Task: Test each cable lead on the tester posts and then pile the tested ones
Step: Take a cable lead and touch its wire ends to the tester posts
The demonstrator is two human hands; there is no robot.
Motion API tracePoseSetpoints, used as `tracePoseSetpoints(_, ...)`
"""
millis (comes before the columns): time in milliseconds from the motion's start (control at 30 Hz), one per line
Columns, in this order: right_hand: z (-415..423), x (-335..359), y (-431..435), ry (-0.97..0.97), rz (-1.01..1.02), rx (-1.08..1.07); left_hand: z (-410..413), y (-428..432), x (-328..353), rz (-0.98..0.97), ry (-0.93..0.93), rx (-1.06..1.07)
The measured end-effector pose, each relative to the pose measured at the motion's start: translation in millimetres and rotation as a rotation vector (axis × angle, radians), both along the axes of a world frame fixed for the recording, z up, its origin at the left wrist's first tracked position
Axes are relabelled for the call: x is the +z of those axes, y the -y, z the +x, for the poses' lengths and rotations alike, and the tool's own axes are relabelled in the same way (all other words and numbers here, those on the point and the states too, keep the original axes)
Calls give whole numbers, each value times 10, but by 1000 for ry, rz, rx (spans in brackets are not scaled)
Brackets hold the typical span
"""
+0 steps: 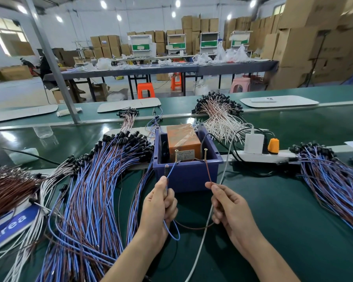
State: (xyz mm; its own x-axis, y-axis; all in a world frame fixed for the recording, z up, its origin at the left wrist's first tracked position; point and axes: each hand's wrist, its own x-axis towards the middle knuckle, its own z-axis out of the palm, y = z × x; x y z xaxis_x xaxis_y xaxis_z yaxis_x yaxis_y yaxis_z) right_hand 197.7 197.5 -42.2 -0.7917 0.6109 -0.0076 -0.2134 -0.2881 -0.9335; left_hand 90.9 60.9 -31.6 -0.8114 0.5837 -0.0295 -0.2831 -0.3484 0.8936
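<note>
Each hand's fingers [163, 181] are pinching one wire: left hand [159, 202] steadying blue wire [171, 169], right hand [230, 208] brown wire [208, 171], on separate screw posts [175, 155].

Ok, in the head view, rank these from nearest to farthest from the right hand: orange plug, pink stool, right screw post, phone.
From the right hand:
1. right screw post, just ahead on the blue bin rim.
2. orange plug, ahead-right on the power strip.
3. phone, on the far white tray.
4. pink stool, on the floor beyond.
</note>
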Motion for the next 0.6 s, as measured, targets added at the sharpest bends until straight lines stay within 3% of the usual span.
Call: tracePoseSetpoints(600, -1, -71, -36, 5, 40, 19, 13, -1, -3, -32, -35, 27)
